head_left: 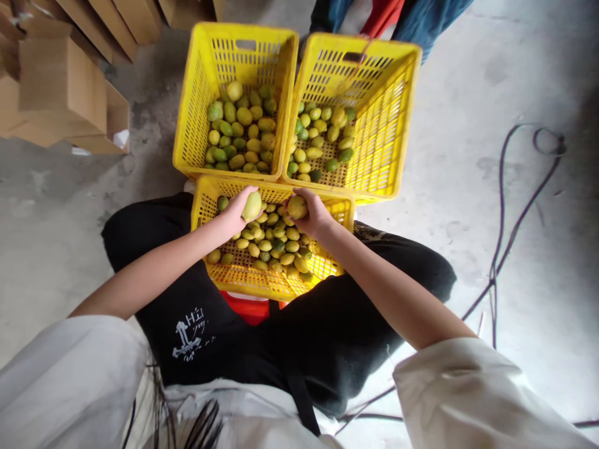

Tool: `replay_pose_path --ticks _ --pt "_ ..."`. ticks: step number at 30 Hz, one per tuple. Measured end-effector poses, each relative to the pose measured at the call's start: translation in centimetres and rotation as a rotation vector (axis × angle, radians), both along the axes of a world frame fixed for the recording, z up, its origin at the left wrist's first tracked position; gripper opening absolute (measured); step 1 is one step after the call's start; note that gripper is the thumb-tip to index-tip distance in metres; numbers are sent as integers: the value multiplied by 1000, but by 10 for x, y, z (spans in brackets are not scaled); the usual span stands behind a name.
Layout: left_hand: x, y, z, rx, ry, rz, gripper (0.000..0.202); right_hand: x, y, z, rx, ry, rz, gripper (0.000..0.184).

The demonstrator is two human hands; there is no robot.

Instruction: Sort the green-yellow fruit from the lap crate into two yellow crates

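Observation:
My left hand [236, 211] is closed around a yellow-green lemon [253, 206], above the left part of the near yellow crate [243, 284]. In my right hand [314, 214] is another lemon [297, 207], darker and more olive, held over the same crate's right half. Below both hands lie many loose lemons [276, 234], mostly yellow with a few dark green ones. Just beyond my hands stand two more yellow crates: the left crate [187, 112] holds green and yellow lemons, and the right crate [384, 125] has lemons gathered at its left side.
Cardboard boxes [60, 87] are stacked at the upper left. A black cable [503, 249] loops over the concrete floor on the right. Another person's legs in jeans [430, 22] are behind the far right crate. My knees flank the near crate.

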State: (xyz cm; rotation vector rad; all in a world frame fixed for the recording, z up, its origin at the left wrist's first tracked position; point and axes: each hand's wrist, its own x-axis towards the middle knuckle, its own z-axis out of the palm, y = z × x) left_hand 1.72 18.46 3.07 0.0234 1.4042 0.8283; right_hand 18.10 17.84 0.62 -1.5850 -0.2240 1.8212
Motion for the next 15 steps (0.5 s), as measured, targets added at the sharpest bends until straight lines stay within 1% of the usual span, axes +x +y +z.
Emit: replay_pose_path --ticks 2,4,7,10,13,15 --pt "-1 0 2 -19 -29 -10 15 -2 1 2 -2 28 -11 21" --pt "-1 1 2 -22 -49 -24 22 -3 2 2 10 22 -5 21" --pt "-2 2 -1 -47 -19 -48 30 -5 4 2 36 -10 17 25" --pt "-2 3 -4 -63 18 -53 25 -6 3 1 25 9 7 24" --pt "0 3 -3 -5 -3 -47 18 -6 2 2 16 17 -6 18" --pt "0 3 -3 8 -4 -87 17 -5 2 2 35 9 1 16"
